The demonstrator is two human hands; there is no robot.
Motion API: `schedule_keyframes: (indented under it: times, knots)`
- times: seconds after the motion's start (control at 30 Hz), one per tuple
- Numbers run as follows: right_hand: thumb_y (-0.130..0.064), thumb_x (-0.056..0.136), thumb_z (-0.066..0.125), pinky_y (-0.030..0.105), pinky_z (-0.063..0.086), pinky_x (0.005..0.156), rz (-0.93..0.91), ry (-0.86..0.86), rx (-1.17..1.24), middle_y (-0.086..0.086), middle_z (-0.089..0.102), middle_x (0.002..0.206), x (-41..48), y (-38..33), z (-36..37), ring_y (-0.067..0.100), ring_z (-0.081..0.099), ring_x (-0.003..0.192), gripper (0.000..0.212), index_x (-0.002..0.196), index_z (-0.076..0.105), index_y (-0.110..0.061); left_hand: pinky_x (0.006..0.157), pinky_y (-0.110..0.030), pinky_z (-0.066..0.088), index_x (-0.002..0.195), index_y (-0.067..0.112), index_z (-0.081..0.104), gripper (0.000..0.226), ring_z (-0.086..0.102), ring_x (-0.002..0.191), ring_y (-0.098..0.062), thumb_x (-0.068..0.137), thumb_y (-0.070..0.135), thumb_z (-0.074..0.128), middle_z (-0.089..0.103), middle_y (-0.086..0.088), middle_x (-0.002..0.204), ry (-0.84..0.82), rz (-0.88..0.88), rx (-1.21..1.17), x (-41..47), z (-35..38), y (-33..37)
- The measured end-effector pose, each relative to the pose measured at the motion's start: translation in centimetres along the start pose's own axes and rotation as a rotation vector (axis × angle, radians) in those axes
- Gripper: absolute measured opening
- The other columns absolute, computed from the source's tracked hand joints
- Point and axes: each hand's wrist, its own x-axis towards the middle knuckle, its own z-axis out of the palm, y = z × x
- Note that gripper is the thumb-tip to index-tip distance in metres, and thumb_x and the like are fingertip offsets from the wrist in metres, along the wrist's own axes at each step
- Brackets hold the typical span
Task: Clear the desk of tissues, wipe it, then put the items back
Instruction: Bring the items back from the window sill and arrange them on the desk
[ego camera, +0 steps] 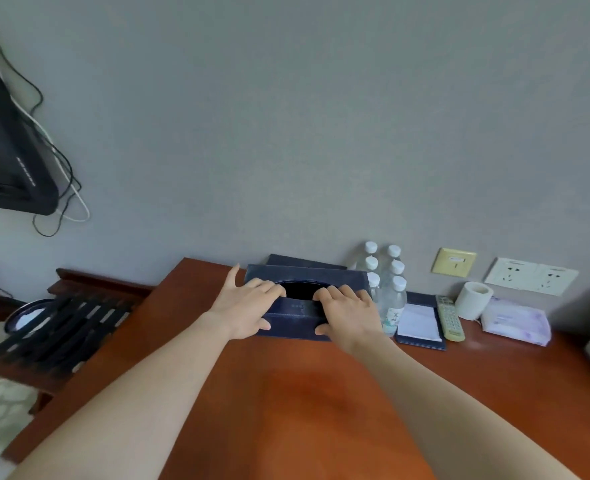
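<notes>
Dark blue leatherette covers the tissue box (297, 310), which sits at the back of the reddish-brown wooden desk (321, 393), close to the grey wall, with a flat dark folder (304, 261) just behind it. Both hands are on the box and apart from each other, one at each end of its oval opening. The left hand (248, 306) lays its fingers over the top, with the thumb against the front face and the little finger stretched out past the box's left edge. The right hand (347, 315) grips the same way, fingertips at the rim of the opening and thumb on the front face. Just right of the box stands a cluster of clear water bottles (390, 289) with white caps. Then come a notepad (420, 322) in a dark holder, a pale remote control (451, 318), a toilet paper roll (473, 299) and a soft pack of tissues (515, 320) in white and purple wrap. White wall sockets (530, 280) sit above these. At far left a black television (6, 150) hangs on the wall with cables trailing, and a luggage rack (61, 327) with dark straps stands beside the desk.
</notes>
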Motion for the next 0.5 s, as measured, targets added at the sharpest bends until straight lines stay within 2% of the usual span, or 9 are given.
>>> schedule_keyframes:
  times: [0.5]
  knots:
    - [-0.041, 0.088, 0.065, 0.037, 0.036, 0.101, 0.174, -0.049, -0.027, -0.006, 0.052, 0.13, 16.6, 2.2, 5.3, 0.02, 0.044, 0.122, 0.054, 0.134, 0.041, -0.026, 0.119, -0.058, -0.003, 0.143, 0.028, 0.036, 0.064, 0.031, 0.142, -0.012, 0.089, 0.038, 0.068, 0.044, 0.009, 0.146, -0.008, 0.163, 0.007, 17.2, 5.2, -10.9]
